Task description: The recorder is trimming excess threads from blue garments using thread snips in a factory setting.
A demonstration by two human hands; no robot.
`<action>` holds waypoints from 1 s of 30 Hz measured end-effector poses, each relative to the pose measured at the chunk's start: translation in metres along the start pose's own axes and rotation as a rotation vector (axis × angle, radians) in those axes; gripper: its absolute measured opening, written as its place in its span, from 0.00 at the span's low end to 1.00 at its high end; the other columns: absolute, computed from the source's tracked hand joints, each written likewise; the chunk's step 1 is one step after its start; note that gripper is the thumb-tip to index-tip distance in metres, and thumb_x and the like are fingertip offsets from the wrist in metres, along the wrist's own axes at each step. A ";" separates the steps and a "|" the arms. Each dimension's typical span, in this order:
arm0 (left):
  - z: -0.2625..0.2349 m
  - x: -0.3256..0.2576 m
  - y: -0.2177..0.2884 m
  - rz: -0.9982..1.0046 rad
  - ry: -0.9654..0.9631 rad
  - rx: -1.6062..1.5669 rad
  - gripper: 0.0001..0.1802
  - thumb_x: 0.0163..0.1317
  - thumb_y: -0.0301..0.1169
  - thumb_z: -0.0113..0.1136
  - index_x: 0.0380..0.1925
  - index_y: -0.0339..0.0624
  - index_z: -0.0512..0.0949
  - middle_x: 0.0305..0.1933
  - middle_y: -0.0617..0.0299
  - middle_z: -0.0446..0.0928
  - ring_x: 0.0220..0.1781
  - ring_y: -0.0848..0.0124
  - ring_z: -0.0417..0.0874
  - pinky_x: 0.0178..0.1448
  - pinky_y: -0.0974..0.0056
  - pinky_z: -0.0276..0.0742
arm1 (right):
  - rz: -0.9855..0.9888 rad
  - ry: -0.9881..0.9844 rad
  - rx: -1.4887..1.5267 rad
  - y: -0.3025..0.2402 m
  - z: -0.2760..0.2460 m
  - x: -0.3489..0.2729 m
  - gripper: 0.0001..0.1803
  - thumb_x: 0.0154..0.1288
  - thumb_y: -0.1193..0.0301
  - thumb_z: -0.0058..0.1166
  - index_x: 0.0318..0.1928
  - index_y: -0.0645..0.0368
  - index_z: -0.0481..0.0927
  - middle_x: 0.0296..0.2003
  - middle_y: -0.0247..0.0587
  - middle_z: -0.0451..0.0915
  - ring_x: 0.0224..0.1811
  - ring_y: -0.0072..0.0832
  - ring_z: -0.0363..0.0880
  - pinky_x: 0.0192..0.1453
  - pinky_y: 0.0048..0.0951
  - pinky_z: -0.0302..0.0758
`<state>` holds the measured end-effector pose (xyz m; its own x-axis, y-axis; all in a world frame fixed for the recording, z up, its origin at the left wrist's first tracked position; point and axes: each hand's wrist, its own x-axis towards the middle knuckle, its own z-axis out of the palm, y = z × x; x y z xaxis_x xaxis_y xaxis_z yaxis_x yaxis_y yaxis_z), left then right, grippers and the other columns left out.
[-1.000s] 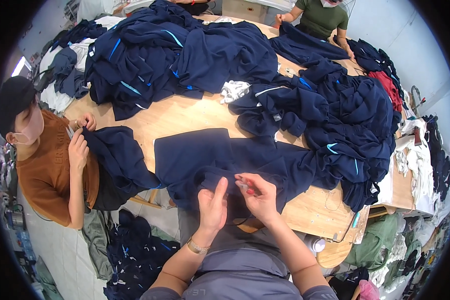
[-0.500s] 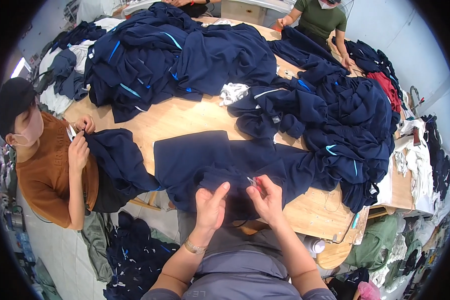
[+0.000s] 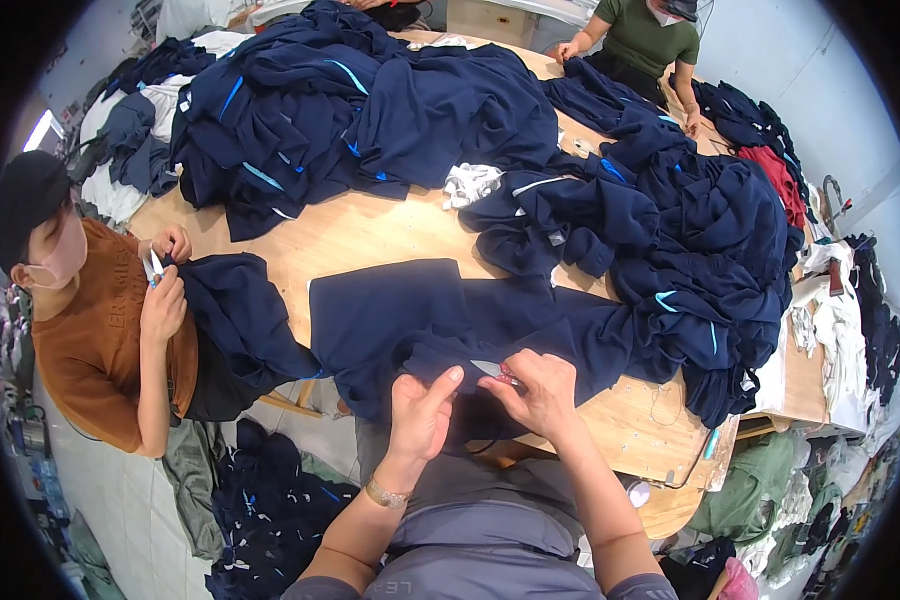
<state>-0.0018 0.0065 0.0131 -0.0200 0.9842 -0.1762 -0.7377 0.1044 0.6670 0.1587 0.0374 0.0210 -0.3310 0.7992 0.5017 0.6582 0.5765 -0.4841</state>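
Observation:
A navy blue garment (image 3: 385,310) lies spread over the near edge of the table and hangs down in front of me. My left hand (image 3: 420,418) is closed on a bunched fold of it, thumb on top and pointing up to the right. In my right hand (image 3: 540,394) is a small pair of thread snips (image 3: 488,369) with red on the handle. Their blades point left, toward the fold beside my left thumb. Whether the tips touch the cloth, I cannot tell.
Large heaps of navy garments (image 3: 460,110) with light blue strips cover the far table (image 3: 370,222) and its right side (image 3: 710,225). A co-worker in brown (image 3: 120,330) at the left and another in green (image 3: 635,45) at the far right handle navy cloth. A white cloth (image 3: 470,185) lies mid-table.
My right hand has turned, so the snips' blades now point left and show more plainly. My left hand stays nearly in place. The left co-worker's snips have come into clearer view.

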 end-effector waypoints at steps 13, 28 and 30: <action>-0.002 -0.001 -0.003 0.075 -0.031 0.047 0.10 0.57 0.17 0.56 0.40 0.33 0.75 0.40 0.62 0.76 0.42 0.76 0.76 0.48 0.71 0.71 | -0.018 -0.049 -0.042 0.001 -0.005 0.000 0.18 0.47 0.57 0.65 0.21 0.55 0.73 0.18 0.34 0.70 0.15 0.31 0.68 0.22 0.28 0.62; -0.004 -0.002 -0.005 0.064 -0.021 0.087 0.10 0.56 0.17 0.57 0.40 0.34 0.75 0.40 0.63 0.76 0.41 0.78 0.75 0.47 0.72 0.70 | -0.013 -0.032 -0.003 0.001 -0.004 -0.001 0.18 0.46 0.58 0.66 0.21 0.56 0.72 0.17 0.34 0.69 0.15 0.32 0.67 0.22 0.28 0.62; -0.003 -0.002 -0.004 0.061 -0.022 0.093 0.10 0.56 0.17 0.57 0.40 0.34 0.75 0.40 0.64 0.77 0.41 0.78 0.75 0.47 0.72 0.70 | -0.024 -0.041 -0.027 0.001 -0.004 0.001 0.18 0.46 0.58 0.66 0.21 0.55 0.72 0.17 0.34 0.69 0.16 0.32 0.68 0.22 0.29 0.62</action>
<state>-0.0007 0.0035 0.0083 -0.0476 0.9918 -0.1184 -0.6698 0.0563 0.7404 0.1622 0.0377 0.0239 -0.3738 0.7918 0.4830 0.6677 0.5912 -0.4524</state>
